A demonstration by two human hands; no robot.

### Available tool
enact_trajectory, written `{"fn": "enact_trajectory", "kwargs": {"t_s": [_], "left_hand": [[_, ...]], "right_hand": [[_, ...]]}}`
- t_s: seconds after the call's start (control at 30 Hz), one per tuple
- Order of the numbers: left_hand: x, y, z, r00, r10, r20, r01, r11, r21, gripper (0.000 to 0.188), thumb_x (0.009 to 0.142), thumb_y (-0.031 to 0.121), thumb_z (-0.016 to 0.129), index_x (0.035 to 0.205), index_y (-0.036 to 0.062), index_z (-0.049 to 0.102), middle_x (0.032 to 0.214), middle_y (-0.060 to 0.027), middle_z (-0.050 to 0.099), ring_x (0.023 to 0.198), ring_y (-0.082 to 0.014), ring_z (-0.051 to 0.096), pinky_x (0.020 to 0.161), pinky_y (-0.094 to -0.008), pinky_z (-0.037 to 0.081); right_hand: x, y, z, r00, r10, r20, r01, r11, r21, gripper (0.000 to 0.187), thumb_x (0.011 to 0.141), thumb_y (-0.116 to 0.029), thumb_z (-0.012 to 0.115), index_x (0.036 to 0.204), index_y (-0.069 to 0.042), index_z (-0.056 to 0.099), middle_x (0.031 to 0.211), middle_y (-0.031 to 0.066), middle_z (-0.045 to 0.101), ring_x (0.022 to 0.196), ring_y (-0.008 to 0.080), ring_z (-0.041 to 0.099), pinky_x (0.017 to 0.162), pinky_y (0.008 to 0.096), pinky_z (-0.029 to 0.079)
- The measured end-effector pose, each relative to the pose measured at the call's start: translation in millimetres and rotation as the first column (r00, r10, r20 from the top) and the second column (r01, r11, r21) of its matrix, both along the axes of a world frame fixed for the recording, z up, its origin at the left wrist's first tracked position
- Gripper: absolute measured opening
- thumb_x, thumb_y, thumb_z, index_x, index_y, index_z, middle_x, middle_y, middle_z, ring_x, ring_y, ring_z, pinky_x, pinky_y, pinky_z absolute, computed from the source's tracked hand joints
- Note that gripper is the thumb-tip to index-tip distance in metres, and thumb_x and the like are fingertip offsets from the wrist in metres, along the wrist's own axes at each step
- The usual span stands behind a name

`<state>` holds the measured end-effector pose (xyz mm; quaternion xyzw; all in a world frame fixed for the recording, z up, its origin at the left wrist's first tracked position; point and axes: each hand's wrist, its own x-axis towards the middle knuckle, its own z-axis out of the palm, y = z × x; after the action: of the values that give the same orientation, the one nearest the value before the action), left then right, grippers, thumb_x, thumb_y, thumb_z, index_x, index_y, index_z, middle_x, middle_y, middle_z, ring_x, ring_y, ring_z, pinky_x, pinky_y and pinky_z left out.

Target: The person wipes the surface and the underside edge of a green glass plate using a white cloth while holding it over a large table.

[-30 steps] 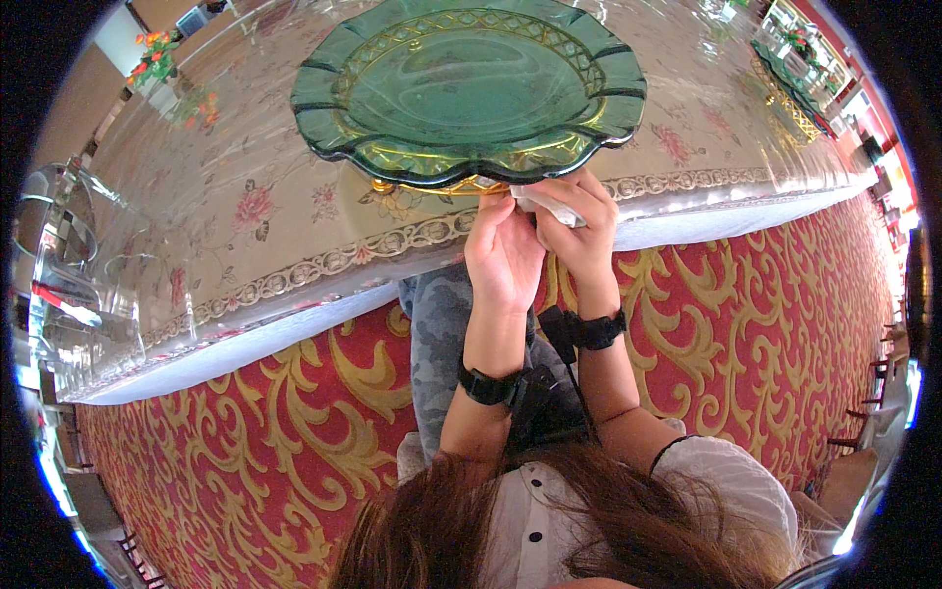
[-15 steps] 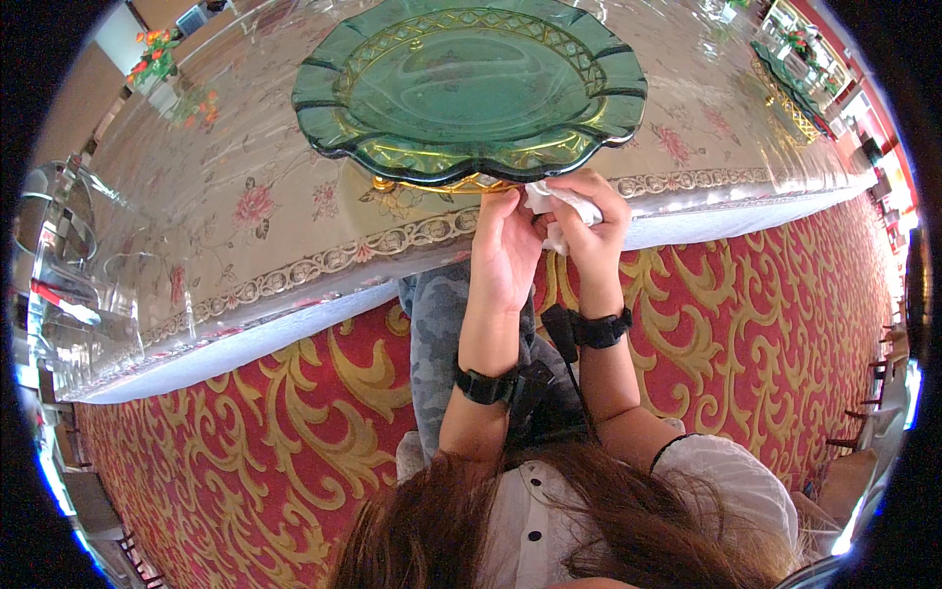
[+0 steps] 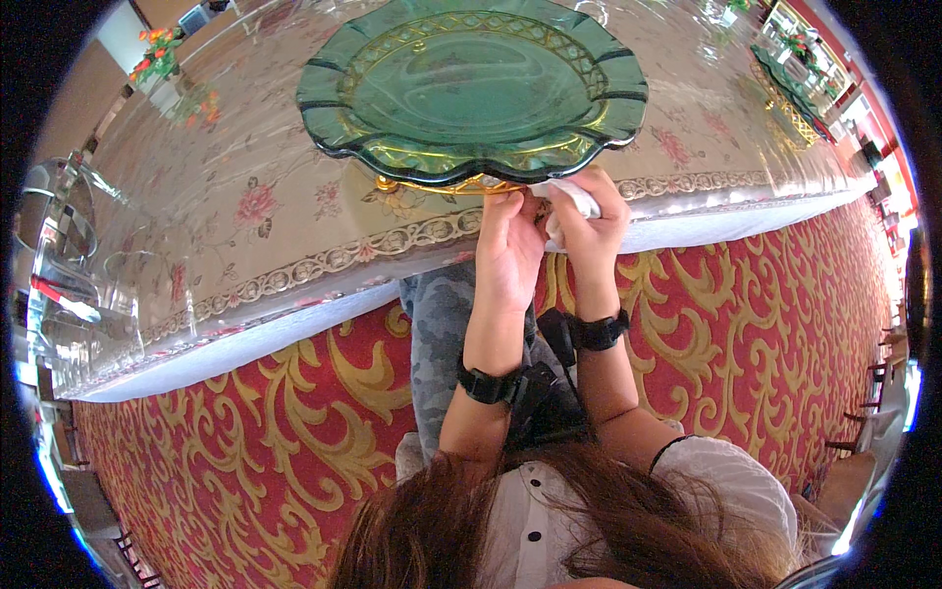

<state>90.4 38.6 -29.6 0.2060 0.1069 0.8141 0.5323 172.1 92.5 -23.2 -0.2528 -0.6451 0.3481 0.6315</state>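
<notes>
A large green glass plate (image 3: 476, 93) with a wavy rim rests on a gold openwork stand (image 3: 412, 185), close to the table's front edge. Just under the near rim, my left hand (image 3: 508, 250) grips the stand's front with its thumb up. Most of its fingers are tucked out of sight beneath the plate. Beside it, my right hand (image 3: 596, 221) is closed in a pinch round a crumpled white tissue (image 3: 572, 204). The tissue meets the stand under the rim; the exact contact is hidden by the plate and my fingers.
A clear-covered floral tablecloth (image 3: 260, 211) lies on the table. Orange flowers (image 3: 155, 59) stand far left, with clear glassware (image 3: 59, 236) at the left edge. Another green plate on a gold stand (image 3: 788, 93) sits far right. Red-and-gold carpet (image 3: 726, 334) covers the floor.
My right hand and the tissue have shifted slightly, and the tissue is bunched smaller in the fingers. The plate has moved a touch right; my left hand keeps its hold.
</notes>
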Motion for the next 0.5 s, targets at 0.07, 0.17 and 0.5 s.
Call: {"fn": "enact_trajectory", "kwargs": {"t_s": [0.07, 0.17, 0.5], "left_hand": [[-0.4, 1.9, 0.5, 1.000, 0.011, -0.010, -0.011, 1.000, -0.001, 0.039, 0.090, 0.020, 0.052, 0.127, 0.0068, 0.046, 0.124, -0.0060, 0.053, 0.115, -0.0202, 0.049, 0.098, -0.0383, 0.038], [-0.3, 2.7, 0.9, 0.999, 0.033, -0.025, -0.034, 0.999, -0.022, 0.040, 0.090, 0.021, 0.051, 0.127, 0.0059, 0.046, 0.124, -0.0071, 0.053, 0.115, -0.0207, 0.049, 0.099, -0.0381, 0.038], [-0.1, 0.4, 0.2, 1.000, 0.031, 0.002, -0.031, 0.999, -0.032, 0.035, 0.090, 0.019, 0.052, 0.122, 0.0053, 0.048, 0.119, -0.0074, 0.055, 0.110, -0.0204, 0.053, 0.095, -0.0370, 0.040]], "right_hand": [[-3.8, 1.0, 3.5, 0.980, -0.141, 0.138, 0.109, 0.969, 0.221, 0.020, 0.069, 0.002, 0.068, 0.088, -0.003, 0.072, 0.080, 0.0070, 0.065, 0.071, 0.0166, 0.061, 0.062, 0.0259, 0.047], [-3.1, -1.3, 6.7, 0.979, -0.116, 0.168, 0.088, 0.983, 0.163, 0.023, 0.066, 0.001, 0.069, 0.087, -0.006, 0.073, 0.080, 0.0087, 0.066, 0.073, 0.0202, 0.064, 0.065, 0.0286, 0.050], [6.0, 1.4, 8.9, 0.983, 0.090, 0.158, -0.115, 0.980, 0.160, 0.023, 0.068, 0.002, 0.067, 0.089, -0.005, 0.073, 0.084, 0.0084, 0.069, 0.079, 0.0200, 0.065, 0.071, 0.0298, 0.050]]}}
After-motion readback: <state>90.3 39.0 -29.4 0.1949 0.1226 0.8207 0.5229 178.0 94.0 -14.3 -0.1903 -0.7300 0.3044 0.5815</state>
